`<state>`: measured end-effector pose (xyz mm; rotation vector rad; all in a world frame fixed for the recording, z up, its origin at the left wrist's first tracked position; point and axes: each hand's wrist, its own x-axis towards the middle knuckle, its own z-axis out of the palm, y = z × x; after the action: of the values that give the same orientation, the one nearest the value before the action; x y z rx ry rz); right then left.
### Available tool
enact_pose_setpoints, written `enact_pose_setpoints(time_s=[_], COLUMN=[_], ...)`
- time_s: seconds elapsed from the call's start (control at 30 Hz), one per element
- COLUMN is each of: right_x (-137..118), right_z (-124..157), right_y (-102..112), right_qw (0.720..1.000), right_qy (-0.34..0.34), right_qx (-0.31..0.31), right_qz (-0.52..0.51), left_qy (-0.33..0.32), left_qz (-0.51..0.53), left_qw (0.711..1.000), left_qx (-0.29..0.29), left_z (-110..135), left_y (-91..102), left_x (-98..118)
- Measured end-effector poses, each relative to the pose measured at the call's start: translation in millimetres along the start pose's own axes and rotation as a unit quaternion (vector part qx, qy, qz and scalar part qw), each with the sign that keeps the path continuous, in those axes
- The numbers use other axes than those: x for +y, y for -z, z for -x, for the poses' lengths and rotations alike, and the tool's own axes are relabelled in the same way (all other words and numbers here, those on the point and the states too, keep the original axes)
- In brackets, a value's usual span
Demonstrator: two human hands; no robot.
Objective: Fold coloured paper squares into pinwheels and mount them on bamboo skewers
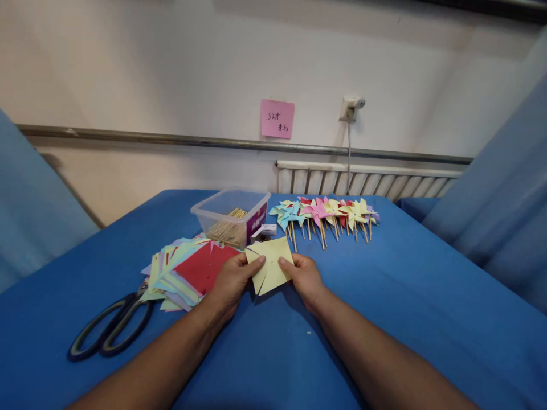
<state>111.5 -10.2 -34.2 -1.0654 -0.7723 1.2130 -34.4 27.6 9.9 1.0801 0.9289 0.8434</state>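
Both my hands hold one yellow paper square (271,265) with cuts from its corners, just above the blue cloth. My left hand (231,285) pinches its left side with the thumb on top. My right hand (304,276) pinches its right side the same way. Left of my left hand lies a pile of cut paper squares (188,270), a red one on top. Behind the yellow square stands a clear plastic box (231,216) with wooden sticks in it. A row of finished paper pinwheels (325,216) on sticks lies behind my right hand.
Black-handled scissors (113,324) lie at the left on the blue table cloth (405,296). A small white box (265,230) sits beside the plastic box. A pink note (277,118) and a plugged socket (350,107) are on the wall, a radiator (363,181) below.
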Motion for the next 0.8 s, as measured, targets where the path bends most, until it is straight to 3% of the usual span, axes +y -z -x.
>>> enact_pose_setpoints(time_s=[0.37, 0.67, 0.8], right_x=[2.1, 1.6, 0.5], right_z=[-0.1, -4.9, -4.8], right_y=[-0.5, 3.4, 3.6], right_qw=[1.000, 0.999, 0.999], right_qy=[0.008, 0.021, 0.010], right_qx=[-0.009, 0.035, 0.049], right_qz=[-0.016, -0.018, -0.021], left_qy=[-0.004, 0.000, -0.005], left_qz=[-0.004, 0.016, 0.023], left_qw=[1.000, 1.000, 1.000], left_qx=[0.013, -0.019, -0.002], left_z=[0.5, -2.3, -2.8], left_y=[1.1, 2.6, 2.7], left_x=[-0.7, -3.1, -3.3])
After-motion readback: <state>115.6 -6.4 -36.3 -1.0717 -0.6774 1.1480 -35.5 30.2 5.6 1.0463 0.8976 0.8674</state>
